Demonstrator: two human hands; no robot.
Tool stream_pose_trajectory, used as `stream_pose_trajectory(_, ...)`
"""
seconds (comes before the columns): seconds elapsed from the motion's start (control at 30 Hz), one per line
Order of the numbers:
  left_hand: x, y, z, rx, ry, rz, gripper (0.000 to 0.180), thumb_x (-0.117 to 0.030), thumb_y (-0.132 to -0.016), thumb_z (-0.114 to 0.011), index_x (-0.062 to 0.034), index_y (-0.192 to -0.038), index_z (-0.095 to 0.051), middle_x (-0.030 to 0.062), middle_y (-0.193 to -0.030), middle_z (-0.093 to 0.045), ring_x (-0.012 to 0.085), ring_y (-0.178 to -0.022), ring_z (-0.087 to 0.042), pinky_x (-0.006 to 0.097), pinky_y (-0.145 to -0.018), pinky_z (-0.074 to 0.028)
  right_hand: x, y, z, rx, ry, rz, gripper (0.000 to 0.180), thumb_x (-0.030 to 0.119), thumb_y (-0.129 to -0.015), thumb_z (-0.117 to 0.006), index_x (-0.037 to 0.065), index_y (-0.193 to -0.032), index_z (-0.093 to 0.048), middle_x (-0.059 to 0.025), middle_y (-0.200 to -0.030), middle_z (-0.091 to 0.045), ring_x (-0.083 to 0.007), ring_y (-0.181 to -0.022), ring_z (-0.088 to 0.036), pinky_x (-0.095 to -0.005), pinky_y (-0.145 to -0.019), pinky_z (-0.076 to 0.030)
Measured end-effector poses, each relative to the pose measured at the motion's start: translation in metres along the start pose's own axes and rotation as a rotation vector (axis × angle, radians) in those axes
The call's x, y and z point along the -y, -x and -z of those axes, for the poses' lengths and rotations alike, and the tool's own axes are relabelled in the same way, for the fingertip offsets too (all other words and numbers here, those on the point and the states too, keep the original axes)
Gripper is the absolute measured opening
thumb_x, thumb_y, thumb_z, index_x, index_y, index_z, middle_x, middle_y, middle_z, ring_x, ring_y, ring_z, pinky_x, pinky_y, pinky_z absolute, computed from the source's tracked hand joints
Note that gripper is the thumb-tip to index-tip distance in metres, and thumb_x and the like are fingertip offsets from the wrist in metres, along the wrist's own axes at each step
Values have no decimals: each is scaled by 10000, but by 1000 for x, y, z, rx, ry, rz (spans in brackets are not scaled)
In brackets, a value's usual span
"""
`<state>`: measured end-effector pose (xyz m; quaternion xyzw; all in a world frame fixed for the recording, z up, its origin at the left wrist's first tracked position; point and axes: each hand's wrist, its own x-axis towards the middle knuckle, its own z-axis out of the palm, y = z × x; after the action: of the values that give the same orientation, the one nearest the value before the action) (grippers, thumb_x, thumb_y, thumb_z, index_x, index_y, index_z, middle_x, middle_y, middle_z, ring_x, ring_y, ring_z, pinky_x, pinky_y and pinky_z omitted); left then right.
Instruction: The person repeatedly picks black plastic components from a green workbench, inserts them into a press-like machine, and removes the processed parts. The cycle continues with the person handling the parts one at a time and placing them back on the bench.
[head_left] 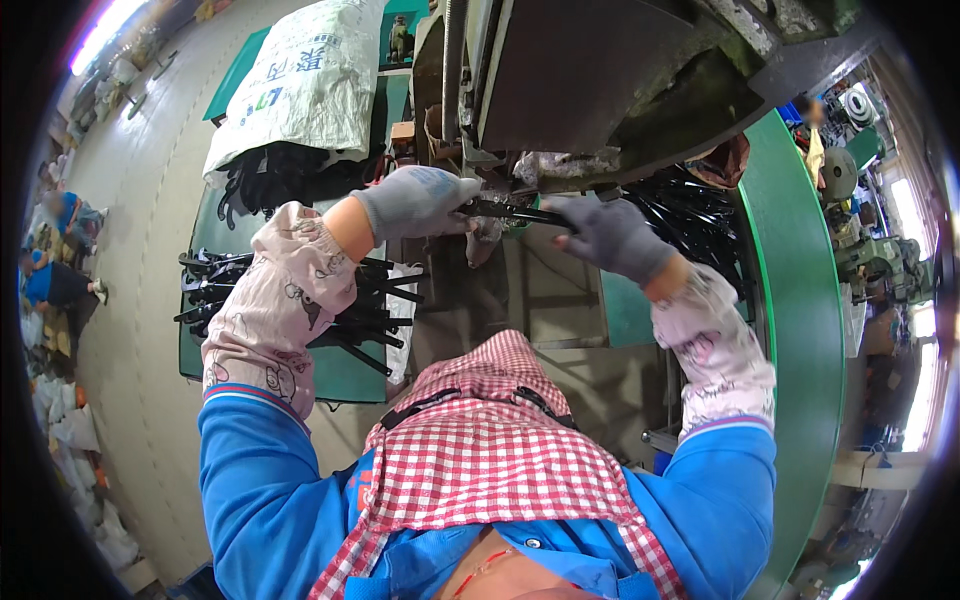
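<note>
A long, narrow, glossy black part (517, 211) spans the gap between my two hands, level and in front of the machine. My left hand (415, 200), in a light grey glove, is closed on its left end. My right hand (618, 240), in a darker grey glove, has its fingers closed round the right end. Just beyond the part is the machine's dirty lower edge (570, 165), where the working area is partly hidden by my hands.
Several black bars (350, 335) lie on the green table at left, partly under my left arm. Beyond them, a white woven sack (310, 85) spills black parts. More glossy black parts (690, 215) are heaped at right, beside a green-topped bench (805, 350). The machine's large dark body (590, 75) overhangs.
</note>
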<state>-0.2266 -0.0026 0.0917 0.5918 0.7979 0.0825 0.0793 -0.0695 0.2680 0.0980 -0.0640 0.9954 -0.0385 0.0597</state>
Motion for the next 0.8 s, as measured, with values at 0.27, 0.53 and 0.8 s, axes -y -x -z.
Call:
stream_pose_trajectory(0.27,1,15,15,166,7,305,514,-550,-806,-710,-76,-1000,-670,144,-959,-688,340,-960,-664,430,-842,-520,-74,102,-25,6,-40,-444,594,635,-968,-422,106,-988,-691,-164,-905,-706,-383,-921,-665,-468,-799,-516)
stream_pose_trajectory(0.53,2,22,8,-20,-11,227,533,-571,-803,-704,-88,-1025,-660,127,-955,-684,329,-919,-668,430,-855,-520,-81,96,-25,-93,-39,-393,577,607,-973,-442,86,-961,-688,-171,-888,-701,-382,-892,-664,-460,-778,-513)
stream_pose_trajectory(0.8,-55,123,-110,-1562,672,508,881,-260,-820,-810,1,-1476,-282,119,-1427,-415,281,-1331,-416,383,-1110,-347,-38,97,-92,-125,-560,-248,415,455,-949,-603,62,-1036,-704,-209,-877,-696,-384,-814,-680,-428,-710,-516)
